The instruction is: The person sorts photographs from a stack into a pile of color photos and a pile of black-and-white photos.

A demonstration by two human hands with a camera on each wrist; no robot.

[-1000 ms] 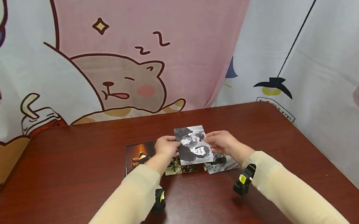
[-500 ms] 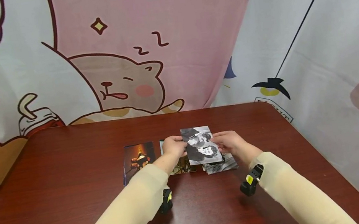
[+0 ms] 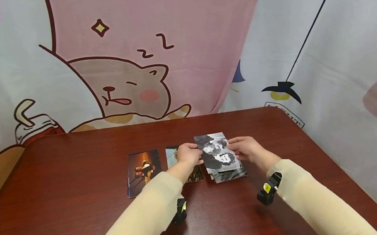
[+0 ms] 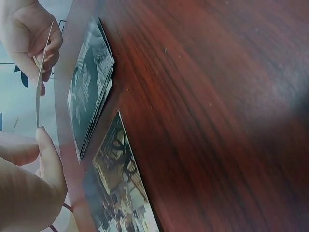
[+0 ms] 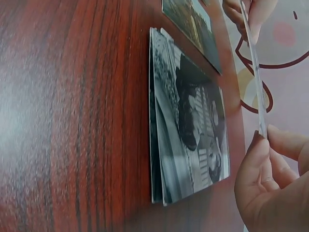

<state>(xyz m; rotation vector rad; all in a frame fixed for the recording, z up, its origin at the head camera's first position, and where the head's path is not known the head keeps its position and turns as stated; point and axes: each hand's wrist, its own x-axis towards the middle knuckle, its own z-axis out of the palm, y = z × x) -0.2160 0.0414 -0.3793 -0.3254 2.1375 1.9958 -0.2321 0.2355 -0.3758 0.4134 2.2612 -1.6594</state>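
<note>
A black-and-white photo [image 3: 217, 153] is held by its two side edges above a stack of black-and-white photos [image 5: 193, 121]. My left hand [image 3: 189, 156] pinches its left edge between thumb and fingers. On the opposite edge, my right hand [image 3: 248, 149] pinches it the same way. Both wrist views show the held photo nearly edge-on, apart from the stack below. The stack's photos lie slightly out of line with one another. Under my left hand and wrist, a colour photo [image 4: 120, 186] lies partly hidden in the head view.
A dark, warm-toned colour photo [image 3: 143, 171] lies at the left of the row, with another edge showing beneath it. All rest on a reddish-brown wooden table [image 3: 78, 215]. A cartoon-printed curtain [image 3: 209, 9] hangs behind the table's far edge.
Both hands have carried the held photo to the right, from between the middle photo and the right stack to over the stack. More of the left and middle photos shows now.
</note>
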